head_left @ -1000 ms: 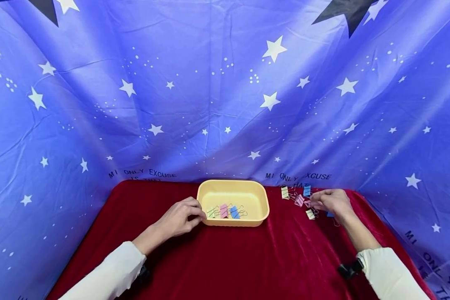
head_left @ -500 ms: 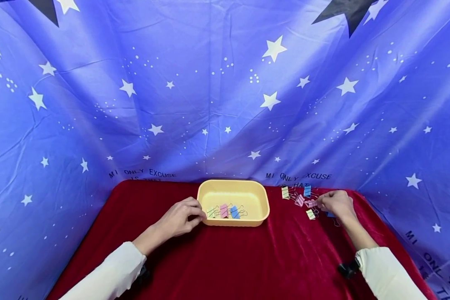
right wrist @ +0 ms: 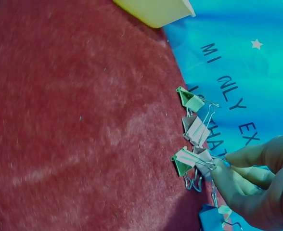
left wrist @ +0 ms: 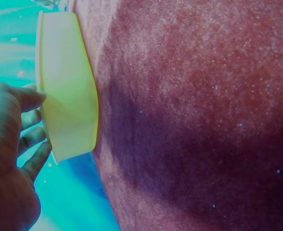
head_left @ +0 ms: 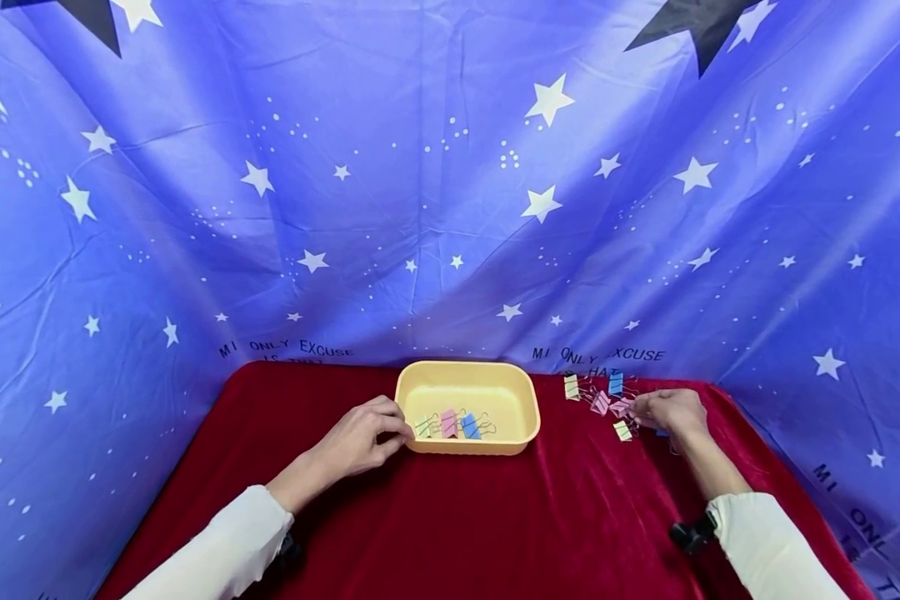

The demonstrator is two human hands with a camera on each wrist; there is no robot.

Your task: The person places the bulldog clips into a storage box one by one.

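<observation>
My left hand [head_left: 366,433] holds the left end of a yellow plastic tub [head_left: 472,447], thumb and fingers at its rim in the left wrist view. Inside the tub lie a light green binder clip [head_left: 423,427], a pink binder clip [head_left: 449,423] and a blue binder clip [head_left: 471,427]. At the right, my right hand [head_left: 675,412] pinches the wire handle end of another pink binder clip [head_left: 620,407], which looks greyish in the right wrist view. A pale yellow binder clip [head_left: 622,431] lies just in front of it, and one more pink binder clip [head_left: 600,403] to its left.
Behind these lie a yellow binder clip [head_left: 572,387] and a blue binder clip [head_left: 616,384]. Another blue binder clip [right wrist: 211,219] sits beside the right hand, mostly hidden in the head view. Red velvet cloth [head_left: 465,525] covers the table; a blue star-patterned curtain [head_left: 375,208] surrounds it.
The right hand's fingers first drew back rightward from the pink binder clip, then came down to its handle end. The left hand stays on the tub.
</observation>
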